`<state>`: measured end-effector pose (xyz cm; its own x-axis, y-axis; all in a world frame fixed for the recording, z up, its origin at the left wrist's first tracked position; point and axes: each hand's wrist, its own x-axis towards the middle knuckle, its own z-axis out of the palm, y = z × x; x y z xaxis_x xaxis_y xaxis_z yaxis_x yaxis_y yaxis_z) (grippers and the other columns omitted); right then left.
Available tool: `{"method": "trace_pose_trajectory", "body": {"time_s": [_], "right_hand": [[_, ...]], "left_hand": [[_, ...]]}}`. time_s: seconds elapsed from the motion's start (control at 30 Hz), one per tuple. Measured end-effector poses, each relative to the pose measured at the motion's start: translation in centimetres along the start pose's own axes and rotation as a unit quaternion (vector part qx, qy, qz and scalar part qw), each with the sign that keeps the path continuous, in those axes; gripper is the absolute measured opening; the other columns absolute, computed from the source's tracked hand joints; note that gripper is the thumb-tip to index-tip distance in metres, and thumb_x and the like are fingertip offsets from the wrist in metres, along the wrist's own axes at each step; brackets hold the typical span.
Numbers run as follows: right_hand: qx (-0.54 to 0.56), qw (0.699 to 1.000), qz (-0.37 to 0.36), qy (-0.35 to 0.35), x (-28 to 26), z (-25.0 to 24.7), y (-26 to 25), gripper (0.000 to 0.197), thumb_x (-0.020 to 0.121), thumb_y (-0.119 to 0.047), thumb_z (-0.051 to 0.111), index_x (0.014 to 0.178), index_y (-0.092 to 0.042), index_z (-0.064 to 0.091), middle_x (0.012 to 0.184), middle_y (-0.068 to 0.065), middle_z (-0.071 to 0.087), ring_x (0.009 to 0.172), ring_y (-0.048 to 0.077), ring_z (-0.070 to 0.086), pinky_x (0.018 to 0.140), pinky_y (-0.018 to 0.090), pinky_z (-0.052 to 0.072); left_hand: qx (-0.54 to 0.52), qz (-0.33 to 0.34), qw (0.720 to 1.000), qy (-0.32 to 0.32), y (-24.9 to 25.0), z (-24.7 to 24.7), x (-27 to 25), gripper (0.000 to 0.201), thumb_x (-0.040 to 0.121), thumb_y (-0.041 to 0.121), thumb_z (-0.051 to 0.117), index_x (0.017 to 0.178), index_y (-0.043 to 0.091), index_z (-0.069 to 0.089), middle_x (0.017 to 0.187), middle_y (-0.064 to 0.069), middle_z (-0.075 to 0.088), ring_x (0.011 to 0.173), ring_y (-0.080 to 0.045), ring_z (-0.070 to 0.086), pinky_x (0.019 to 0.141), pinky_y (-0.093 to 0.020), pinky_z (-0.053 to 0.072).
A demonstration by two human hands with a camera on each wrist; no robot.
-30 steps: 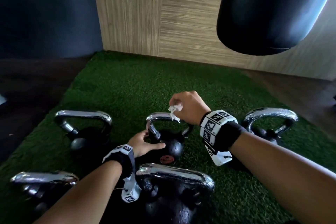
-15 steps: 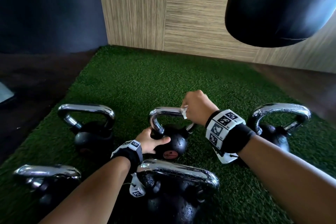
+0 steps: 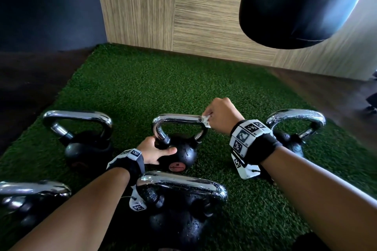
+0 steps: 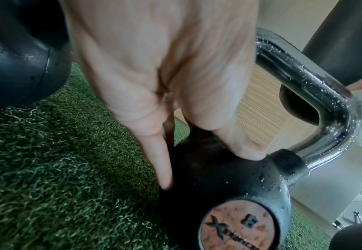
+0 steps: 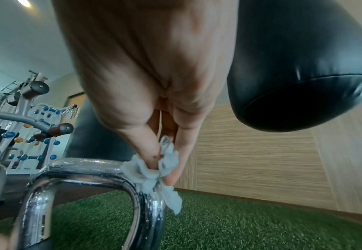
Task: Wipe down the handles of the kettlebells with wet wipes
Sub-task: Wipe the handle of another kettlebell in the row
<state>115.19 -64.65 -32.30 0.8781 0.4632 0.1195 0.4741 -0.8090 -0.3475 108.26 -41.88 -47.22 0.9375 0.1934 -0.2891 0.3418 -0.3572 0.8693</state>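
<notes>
a person's right hand (image 3: 221, 115) pinches a crumpled wet wipe (image 3: 206, 120) against the right bend of the chrome handle (image 3: 179, 118) of a small black kettlebell (image 3: 179, 154), which stands on green turf (image 3: 163, 87) in the middle of a group of five. the left hand (image 3: 154, 152) steadies the ball of that kettlebell, thumb laid across its front and fingers spread down its side, touching it rather than wrapping it; the wrist view shows one finger straight along the black surface.

the wipe is bunched small between thumb and fingertips, so it covers little of the bar at a time, and parts of the handle, likely its underside and the two legs, could be missed. water beads show on the chrome and the ball, so the pinch may slip off the curve, or the wipe could tear or drop onto the turf. the bracing hand sits just beside the near kettlebell's handle (image 3: 181, 184), which could hinder it.

the right forearm comes in from the lower right, wrist raised above the bar, knuckles up. the left forearm reaches in low from the lower left. a black punching bag (image 3: 295, 6) hangs above.
</notes>
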Motion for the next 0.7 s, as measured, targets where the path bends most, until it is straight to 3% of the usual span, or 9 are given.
{"method": "trace_pose_trajectory", "body": {"time_s": [0.13, 0.3, 0.47, 0.57, 0.63, 0.7], "right_hand": [[0.045, 0.999, 0.023, 0.004, -0.1, 0.5, 0.9, 0.013, 0.083, 0.007, 0.069, 0.085, -0.004, 0.076, 0.086, 0.009, 0.073, 0.057, 0.009, 0.063, 0.04, 0.008, 0.042], [0.053, 0.995, 0.077, -0.04, -1.2, 1.9, 3.1, 0.019, 0.083, 0.004, 0.069, 0.098, -0.004, 0.077, 0.082, 0.005, 0.07, 0.054, 0.007, 0.055, 0.037, 0.006, 0.036], [0.139, 0.983, 0.115, -0.019, -1.3, 3.0, 4.1, 0.019, 0.082, 0.004, 0.073, 0.094, -0.01, 0.077, 0.077, -0.002, 0.067, 0.055, 0.005, 0.055, 0.038, 0.007, 0.038], [0.128, 0.983, 0.13, -0.032, -1.0, 3.8, 4.2, 0.014, 0.081, -0.002, 0.074, 0.086, -0.014, 0.078, 0.073, -0.004, 0.067, 0.059, 0.005, 0.056, 0.039, 0.01, 0.038], [0.111, 0.983, 0.139, -0.037, -1.1, 4.7, 4.2, 0.018, 0.078, -0.008, 0.076, 0.068, -0.023, 0.07, 0.063, -0.006, 0.062, 0.058, 0.007, 0.056, 0.041, 0.01, 0.037], [0.11, 0.981, 0.155, -0.044, -1.4, 5.8, 4.2, 0.025, 0.077, -0.008, 0.077, 0.063, -0.025, 0.065, 0.06, -0.008, 0.059, 0.057, 0.005, 0.056, 0.036, 0.007, 0.034]], "left_hand": [[0.019, 0.005, 1.0, 0.012, 0.1, 0.1, -0.2, 0.064, 0.072, 0.045, 0.09, 0.118, 0.011, 0.062, 0.114, -0.004, 0.068, 0.101, -0.024, 0.071, 0.082, -0.045, 0.064], [-0.001, -0.014, 1.0, 0.007, 0.3, -0.1, -0.5, 0.072, 0.071, 0.044, 0.091, 0.125, 0.011, 0.056, 0.125, -0.006, 0.06, 0.105, -0.021, 0.066, 0.076, -0.04, 0.065], [0.009, -0.018, 1.0, -0.003, 0.2, -0.1, -0.2, 0.079, 0.073, 0.045, 0.09, 0.135, 0.01, 0.055, 0.132, -0.007, 0.06, 0.116, -0.025, 0.064, 0.079, -0.044, 0.065], [0.026, -0.019, 0.999, -0.006, 0.8, -0.2, -0.1, 0.067, 0.072, 0.05, 0.089, 0.124, 0.02, 0.062, 0.12, -0.001, 0.067, 0.105, -0.018, 0.067, 0.074, -0.036, 0.065], [0.049, -0.023, 0.998, -0.016, 1.2, -0.3, -0.4, 0.05, 0.072, 0.052, 0.089, 0.111, 0.029, 0.066, 0.107, 0.007, 0.071, 0.097, -0.012, 0.068, 0.073, -0.033, 0.064], [0.063, -0.04, 0.996, -0.052, 1.5, -0.8, -0.7, 0.04, 0.073, 0.039, 0.091, 0.106, 0.032, 0.069, 0.097, 0.012, 0.075, 0.097, -0.011, 0.068, 0.078, -0.033, 0.063]]}}
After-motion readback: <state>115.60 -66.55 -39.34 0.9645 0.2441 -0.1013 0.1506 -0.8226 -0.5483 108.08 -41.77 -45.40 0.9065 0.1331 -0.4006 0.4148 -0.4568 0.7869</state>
